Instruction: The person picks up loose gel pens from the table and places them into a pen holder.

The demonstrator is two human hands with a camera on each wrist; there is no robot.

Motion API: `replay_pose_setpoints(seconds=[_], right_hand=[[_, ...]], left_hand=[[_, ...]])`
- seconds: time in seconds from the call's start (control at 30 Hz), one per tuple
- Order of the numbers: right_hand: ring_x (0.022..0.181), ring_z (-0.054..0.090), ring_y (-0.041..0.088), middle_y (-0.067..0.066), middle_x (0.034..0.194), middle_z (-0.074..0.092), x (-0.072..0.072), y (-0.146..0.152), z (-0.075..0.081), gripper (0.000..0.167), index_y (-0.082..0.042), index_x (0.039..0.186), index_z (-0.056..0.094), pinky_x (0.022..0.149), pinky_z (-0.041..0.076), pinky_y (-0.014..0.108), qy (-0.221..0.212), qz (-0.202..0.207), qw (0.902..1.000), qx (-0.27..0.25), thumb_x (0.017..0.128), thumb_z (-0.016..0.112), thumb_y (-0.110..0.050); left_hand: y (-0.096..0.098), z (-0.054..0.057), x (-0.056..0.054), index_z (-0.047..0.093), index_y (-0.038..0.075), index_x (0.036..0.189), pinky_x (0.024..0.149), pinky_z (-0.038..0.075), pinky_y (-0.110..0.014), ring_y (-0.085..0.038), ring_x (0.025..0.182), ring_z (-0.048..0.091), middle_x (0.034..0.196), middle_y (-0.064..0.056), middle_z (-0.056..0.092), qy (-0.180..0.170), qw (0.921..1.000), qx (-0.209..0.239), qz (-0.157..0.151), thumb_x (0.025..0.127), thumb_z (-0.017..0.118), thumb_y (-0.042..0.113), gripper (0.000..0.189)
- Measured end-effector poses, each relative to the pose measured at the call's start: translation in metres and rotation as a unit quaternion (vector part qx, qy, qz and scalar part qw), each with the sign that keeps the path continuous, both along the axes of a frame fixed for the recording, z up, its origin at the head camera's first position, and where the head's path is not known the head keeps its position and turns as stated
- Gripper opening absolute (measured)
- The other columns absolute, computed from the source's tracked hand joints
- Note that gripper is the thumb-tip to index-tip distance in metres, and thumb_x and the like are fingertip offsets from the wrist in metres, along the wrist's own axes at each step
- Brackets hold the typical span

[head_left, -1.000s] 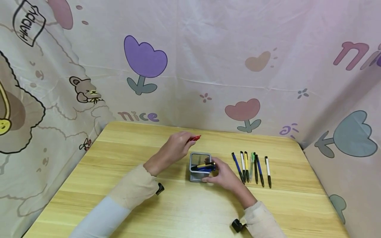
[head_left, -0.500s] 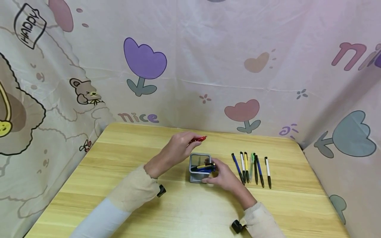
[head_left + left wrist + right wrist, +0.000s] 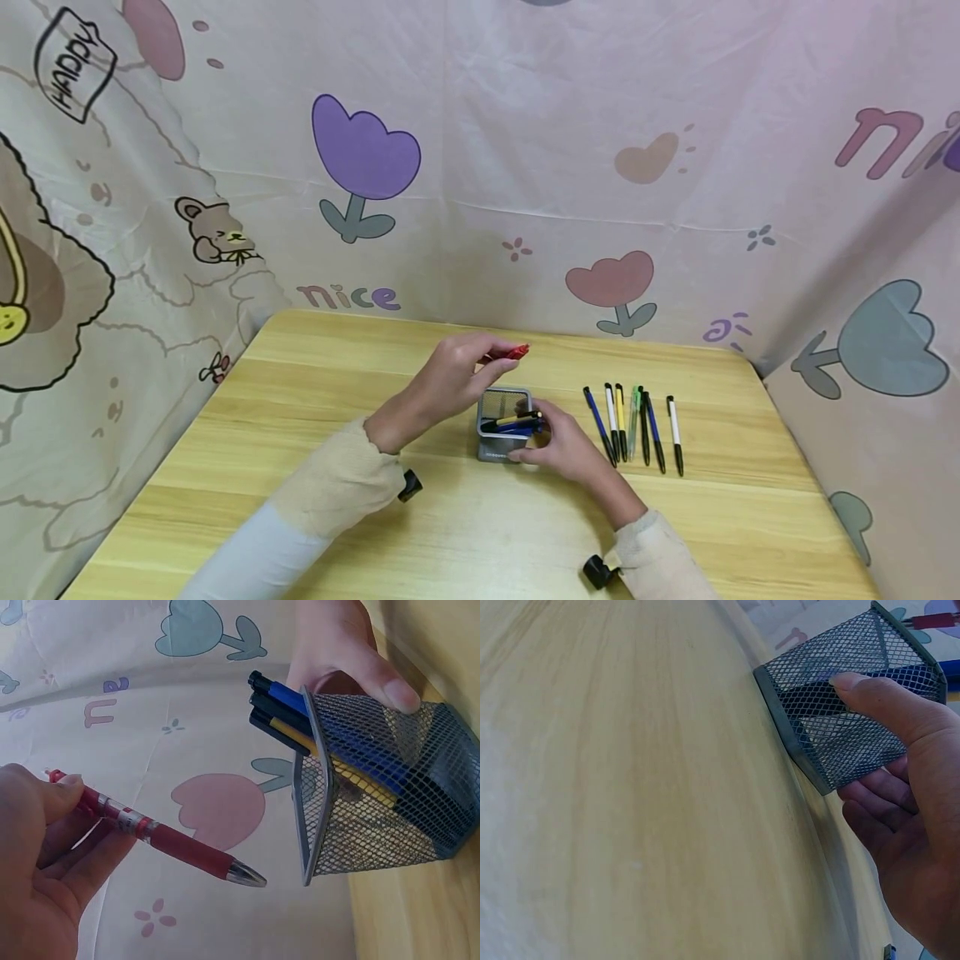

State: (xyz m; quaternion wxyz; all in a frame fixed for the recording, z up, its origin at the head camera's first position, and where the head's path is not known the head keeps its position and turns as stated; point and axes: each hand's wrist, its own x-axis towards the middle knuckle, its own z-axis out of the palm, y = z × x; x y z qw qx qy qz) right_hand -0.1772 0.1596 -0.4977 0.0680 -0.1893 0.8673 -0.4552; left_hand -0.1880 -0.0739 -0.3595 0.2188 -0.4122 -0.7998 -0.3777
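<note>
My left hand [image 3: 456, 375] pinches a red pen [image 3: 184, 846] between thumb and fingers, above the far side of a mesh pen holder [image 3: 495, 450]. In the left wrist view the pen's silver tip points toward the holder's open rim, a short gap away. My right hand [image 3: 558, 442] grips the holder's right side; its thumb [image 3: 877, 697] lies along the mesh wall in the right wrist view. Several pens lean inside the holder, among them a yellow-and-black pen [image 3: 289, 735] and a blue pen [image 3: 289, 696].
Right of the holder, several pens lie in a loose row on the wooden table [image 3: 247, 433], including a green pen [image 3: 634, 417] and a white pen [image 3: 675, 429] at the right end. A printed curtain [image 3: 480, 167] hangs behind the table's back edge.
My left hand has shifted right with the red pen, from the holder's upper left to above its far side. The right hand and the holder have stayed put.
</note>
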Motion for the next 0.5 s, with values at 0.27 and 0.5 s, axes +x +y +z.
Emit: replay_pose_setpoints(seconds=[0.27,0.5], right_hand=[[0.117,0.063,0.013,-0.007,0.133,0.065,-0.001,0.0,-0.001,0.083,-0.024,0.146,0.054,0.105,0.053,0.038,-0.007,-0.005,0.9999,0.007,0.074,0.094,-0.04],[0.127,0.061,0.018,-0.004,0.141,0.062,-0.001,0.0,0.0,0.088,-0.024,0.15,0.052,0.111,0.05,0.044,-0.012,-0.009,0.9998,0.014,0.074,0.094,-0.039]], left_hand=[[0.005,-0.002,0.001,0.074,0.0,0.108,0.069,0.059,-0.014,-0.015,0.078,0.075,0.098,-0.011,0.08,-0.023,0.9988,0.02,-0.037,0.093,0.075,0.005,0.016],[0.008,-0.013,-0.003,0.076,0.0,0.106,0.069,0.058,-0.012,-0.013,0.078,0.075,0.098,-0.011,0.08,-0.035,0.998,0.006,-0.053,0.092,0.076,0.006,0.016]])
